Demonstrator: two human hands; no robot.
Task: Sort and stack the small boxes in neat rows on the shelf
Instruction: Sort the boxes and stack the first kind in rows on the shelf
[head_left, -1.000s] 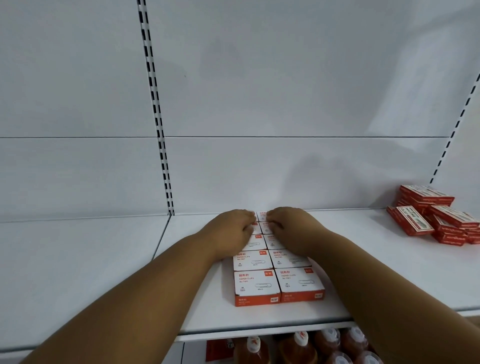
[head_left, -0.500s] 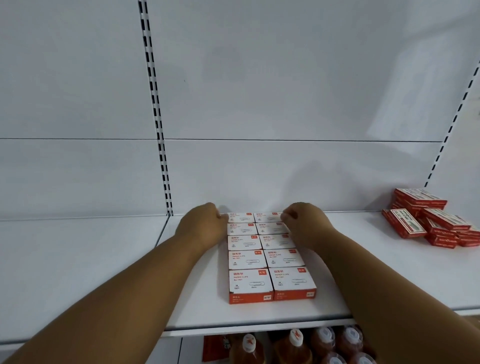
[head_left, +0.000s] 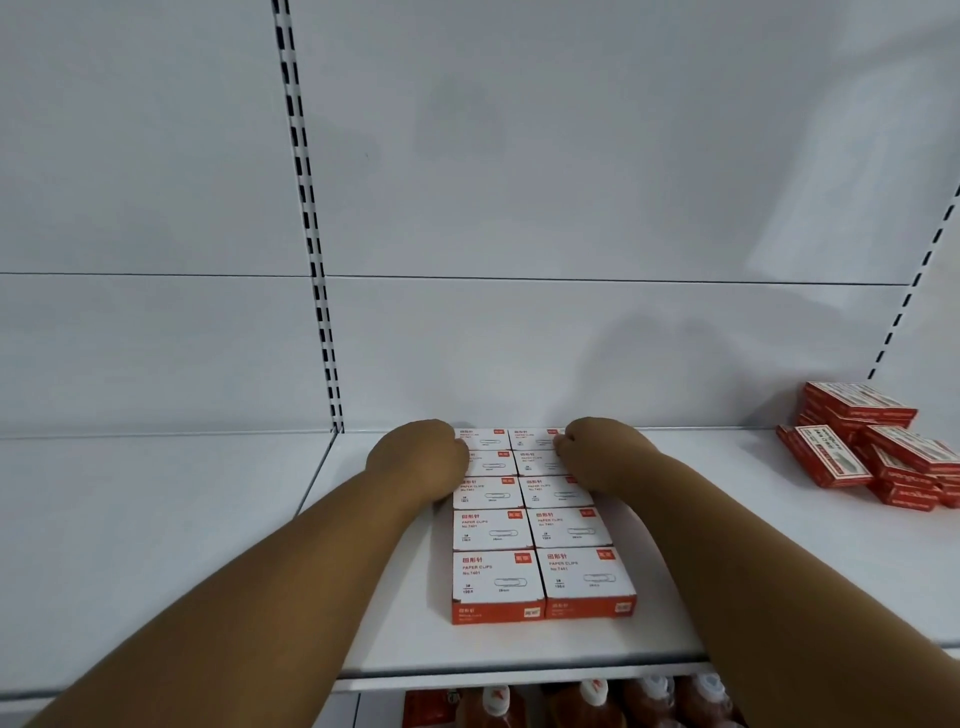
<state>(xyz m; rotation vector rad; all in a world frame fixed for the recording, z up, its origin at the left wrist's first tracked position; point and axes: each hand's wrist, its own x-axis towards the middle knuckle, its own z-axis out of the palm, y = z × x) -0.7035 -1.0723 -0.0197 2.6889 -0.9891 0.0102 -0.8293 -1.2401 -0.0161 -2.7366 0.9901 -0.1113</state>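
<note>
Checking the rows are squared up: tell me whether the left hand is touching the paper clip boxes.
Touching. The head view shows the left hand pressed against the left side of the paper clip boxes near the back, with no gap visible.

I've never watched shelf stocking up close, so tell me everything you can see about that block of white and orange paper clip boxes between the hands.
The paper clip boxes are small cardboard-looking cartons, white on top with orange print and an orange front band, labelled "PAPER CLIPS". They lie flat in two columns of five, edges touching, running from near the front of the white shelf to its back wall. The left hand presses the block's left side near the back; the right hand rests on the right side, covering part of the rear boxes.
</note>
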